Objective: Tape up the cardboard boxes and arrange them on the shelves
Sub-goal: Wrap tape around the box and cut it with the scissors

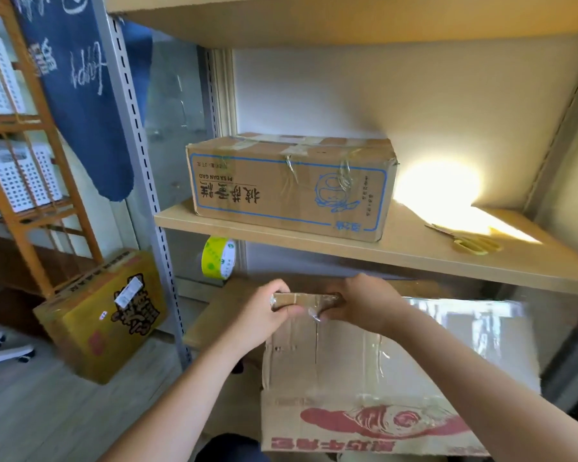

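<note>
Left hand point(264, 310) and right hand point(361, 303) each pinch the far flap of the red-printed cardboard box point(364, 378), held below the shelf point(414, 255); taped box point(291, 185) sits at the shelf's left end.

A taped blue-printed box point(289, 186) sat at frame centre on my shelf point(414, 251); a red-printed box point(364, 388) lay lower right.

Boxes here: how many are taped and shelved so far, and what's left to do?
One box with blue print already sits taped on the middle shelf. Both hands, left and right, grip the far flap of a box with red print, so that one is in progress. A yellow box waits on the floor. The tape roll and scissors are set aside.
</note>
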`<action>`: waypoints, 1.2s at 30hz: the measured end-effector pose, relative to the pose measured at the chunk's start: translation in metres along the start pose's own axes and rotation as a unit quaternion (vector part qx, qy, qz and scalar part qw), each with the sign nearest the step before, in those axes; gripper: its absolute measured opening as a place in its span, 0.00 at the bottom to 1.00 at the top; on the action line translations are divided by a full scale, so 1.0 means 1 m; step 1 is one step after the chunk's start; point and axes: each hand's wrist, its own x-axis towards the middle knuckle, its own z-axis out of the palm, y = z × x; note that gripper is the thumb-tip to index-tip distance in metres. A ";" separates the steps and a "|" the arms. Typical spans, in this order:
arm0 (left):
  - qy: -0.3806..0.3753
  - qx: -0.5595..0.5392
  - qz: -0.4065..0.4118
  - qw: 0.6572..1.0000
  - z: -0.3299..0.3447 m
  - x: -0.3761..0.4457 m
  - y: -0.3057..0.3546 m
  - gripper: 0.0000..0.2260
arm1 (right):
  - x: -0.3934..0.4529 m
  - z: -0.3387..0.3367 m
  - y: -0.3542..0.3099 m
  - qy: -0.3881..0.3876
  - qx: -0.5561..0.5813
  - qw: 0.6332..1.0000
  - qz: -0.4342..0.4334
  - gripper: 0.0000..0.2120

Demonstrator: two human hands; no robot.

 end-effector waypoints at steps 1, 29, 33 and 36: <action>0.009 -0.002 -0.020 1.000 0.008 0.004 -0.014 0.11 | -0.003 0.009 0.010 0.022 -0.008 1.000 0.010 0.19; -0.028 0.329 -0.225 0.917 0.094 0.057 -0.089 0.30 | -0.112 0.097 0.159 0.060 -0.011 0.862 0.502 0.30; -0.016 0.326 -0.197 0.925 0.091 0.056 -0.081 0.27 | -0.129 0.070 0.152 0.064 0.002 0.854 0.516 0.23; -0.028 0.307 -0.194 0.931 0.084 0.042 -0.072 0.33 | -0.149 0.054 0.150 0.045 -0.011 0.855 0.517 0.21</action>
